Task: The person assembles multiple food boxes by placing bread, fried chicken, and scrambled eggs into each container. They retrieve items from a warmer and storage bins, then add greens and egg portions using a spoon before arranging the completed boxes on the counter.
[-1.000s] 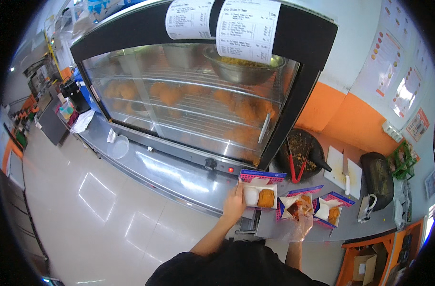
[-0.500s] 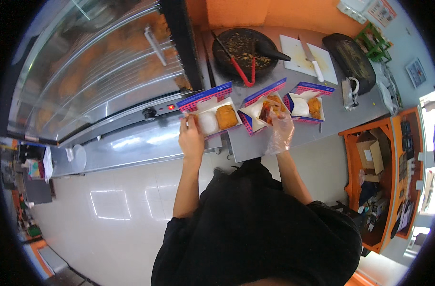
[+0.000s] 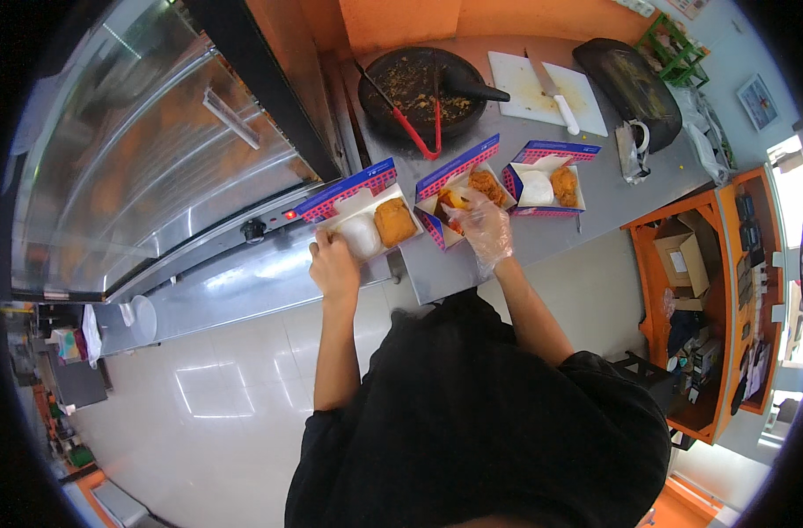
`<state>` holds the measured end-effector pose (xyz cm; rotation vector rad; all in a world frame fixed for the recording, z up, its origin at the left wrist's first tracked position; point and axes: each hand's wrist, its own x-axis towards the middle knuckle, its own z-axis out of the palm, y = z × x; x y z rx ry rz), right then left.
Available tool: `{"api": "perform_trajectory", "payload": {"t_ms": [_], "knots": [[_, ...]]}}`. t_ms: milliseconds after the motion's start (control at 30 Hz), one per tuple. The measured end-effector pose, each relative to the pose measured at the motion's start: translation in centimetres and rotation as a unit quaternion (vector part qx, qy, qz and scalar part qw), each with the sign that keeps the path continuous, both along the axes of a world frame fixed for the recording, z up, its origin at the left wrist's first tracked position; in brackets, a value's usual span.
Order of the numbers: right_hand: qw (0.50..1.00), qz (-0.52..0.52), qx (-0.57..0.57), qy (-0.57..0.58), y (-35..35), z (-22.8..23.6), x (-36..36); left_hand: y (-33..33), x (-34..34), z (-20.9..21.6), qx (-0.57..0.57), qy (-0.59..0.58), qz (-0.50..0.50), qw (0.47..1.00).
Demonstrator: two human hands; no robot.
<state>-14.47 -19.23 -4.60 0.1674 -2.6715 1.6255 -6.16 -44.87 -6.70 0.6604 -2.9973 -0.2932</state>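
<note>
Three blue and pink food boxes with raised lids stand in a row on the metal counter. My left hand (image 3: 333, 267) grips the near left edge of the left box (image 3: 385, 253), which holds a round white portion (image 3: 361, 236) and a golden fried piece (image 3: 392, 222). A clear plastic glove covers my right hand (image 3: 487, 231). Its fingers close on a glossy red and yellow food item (image 3: 455, 201) in the left part of the middle box (image 3: 429, 231); a browned fried piece (image 3: 487, 184) lies beside it. The right box (image 3: 542, 211) holds another white portion (image 3: 536, 188) and fried piece (image 3: 564, 187).
Behind the boxes sits a dark pan (image 3: 419, 79) of crumbs, with red-handled tongs (image 3: 428, 145) across it. A knife (image 3: 551, 88) lies on the white cutting board (image 3: 590, 97). A glass heated cabinet (image 3: 155, 150) stands left; an orange shelf (image 3: 656, 264) stands right.
My right hand has moved from the middle box's right part to its left part, with a fried piece now uncovered on the right. My left hand stays at the left box.
</note>
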Motion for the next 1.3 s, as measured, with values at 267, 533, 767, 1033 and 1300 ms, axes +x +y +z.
{"api": "perform_trajectory", "payload": {"t_ms": [267, 533, 767, 1033, 1300], "knots": [[0.969, 0.062, 0.129, 0.203, -1.3, -5.3, -0.7, 1.0, 2.5, 0.8, 0.023, 0.111, -0.005, 0.994], [0.981, 0.103, 0.141, 0.090, -0.7, -1.7, 0.6, 1.2, 3.9, -0.9, 0.090, 0.186, 0.011, 0.978], [0.967, 0.105, 0.204, 0.114, 0.4, -3.0, -0.1, 2.2, 4.9, -2.1, 0.109, 0.294, 0.025, 0.949], [0.947, 0.102, 0.081, 0.292, 2.2, -1.5, 2.6, 3.6, 7.6, -0.3, 0.181, 0.418, 0.058, 0.888], [0.969, 0.121, 0.050, 0.211, 11.0, -5.6, 5.7, 13.8, 8.9, 3.1, 0.293, 0.346, 0.044, 0.890]]}}
